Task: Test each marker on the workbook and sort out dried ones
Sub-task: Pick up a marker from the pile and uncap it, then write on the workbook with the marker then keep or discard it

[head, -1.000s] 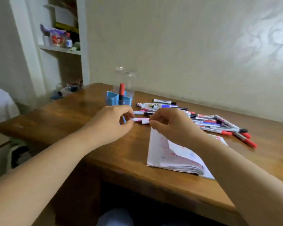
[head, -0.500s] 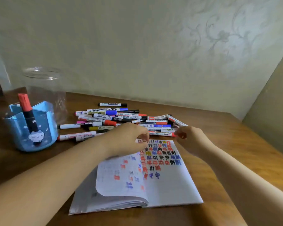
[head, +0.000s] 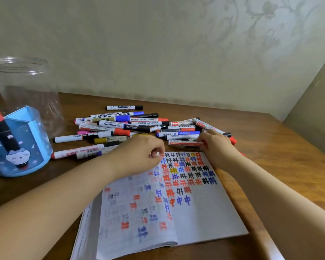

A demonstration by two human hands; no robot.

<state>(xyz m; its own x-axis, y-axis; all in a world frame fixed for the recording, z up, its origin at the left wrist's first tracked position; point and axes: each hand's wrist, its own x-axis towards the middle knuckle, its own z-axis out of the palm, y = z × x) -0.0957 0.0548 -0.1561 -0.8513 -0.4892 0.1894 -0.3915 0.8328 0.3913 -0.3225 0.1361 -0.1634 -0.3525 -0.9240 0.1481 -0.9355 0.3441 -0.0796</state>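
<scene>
Marker (head: pixel 184 143) crosswise under right hand (head: pixel 217 147)

**Clearance around the workbook**

I see the loose heap of capped markers (head: pixel 139 126) blocking the far edge of the open white workbook (head: pixel 204 222). Blue plastic pen holder (head: pixel 32 147) and clear plastic jar (head: pixel 26 87) crowd the left. Bare wooden desk (head: pixel 280 166) lies open right of the workbook.

Left grip (head: pixel 139 154) loosely curled, right grip (head: pixel 217 147) curled, forearms extended forward.
</scene>
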